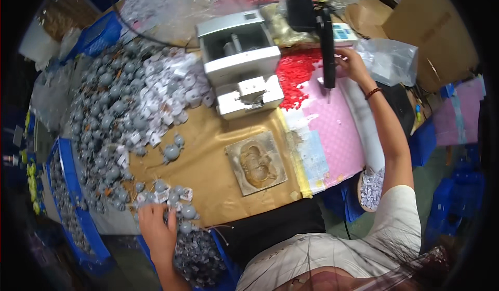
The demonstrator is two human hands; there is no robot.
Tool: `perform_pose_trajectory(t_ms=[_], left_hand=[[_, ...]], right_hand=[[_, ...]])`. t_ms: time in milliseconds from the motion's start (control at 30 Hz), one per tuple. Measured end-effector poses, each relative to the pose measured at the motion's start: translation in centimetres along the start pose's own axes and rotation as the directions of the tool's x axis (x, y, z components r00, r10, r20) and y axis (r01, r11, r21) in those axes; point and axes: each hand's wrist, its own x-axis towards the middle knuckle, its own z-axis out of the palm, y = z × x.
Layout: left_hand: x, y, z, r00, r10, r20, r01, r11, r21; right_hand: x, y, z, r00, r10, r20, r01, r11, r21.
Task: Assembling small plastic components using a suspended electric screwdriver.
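Observation:
At the near left, my left hand (157,231) is bent down over a small group of grey rounded plastic parts (188,212). Its thumb and fingers close around one of them, which is mostly hidden. A black electric screwdriver (326,46) hangs upright at the far right, its bit pointing down. Beside its right edge is my right hand (354,66), fingers apart and tips close against the tool, not wrapped round it. On the brown work surface sits a square metal block (256,163) with a shaped hollow. Behind the block stands a white-and-grey machine fixture (240,65).
A large heap of grey parts (106,119) and white pieces (176,80) covers the left. Red pieces (295,78) lie between fixture and screwdriver. A pink mat (335,130) is at right. Blue bins (78,208) flank the table; a cardboard box (434,33) stands far right.

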Motion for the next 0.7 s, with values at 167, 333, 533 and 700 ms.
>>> perform_pose_trajectory(t_ms=[167,333,533,700], left_hand=[[6.2,1.3,-0.6,0.986,0.123,-0.116,-0.131,0.990,-0.060],[12.0,2.0,2.5,0.971,0.228,-0.072,-0.231,0.972,-0.037],[18.1,3.4,8.1,0.918,0.351,-0.188,-0.311,0.927,0.211],[20.5,3.1,12.6,0.915,0.332,-0.228,-0.189,0.854,0.485]], right_hand=[[0.0,2.5,2.5,0.983,0.045,0.181,-0.060,0.995,0.077],[-0.2,3.2,3.1,0.999,-0.031,0.042,0.036,0.991,-0.125],[-0.8,2.3,0.2,0.944,0.193,-0.267,-0.049,0.883,0.466],[-3.3,-5.9,-1.0,0.963,0.164,-0.215,0.017,0.757,0.653]])
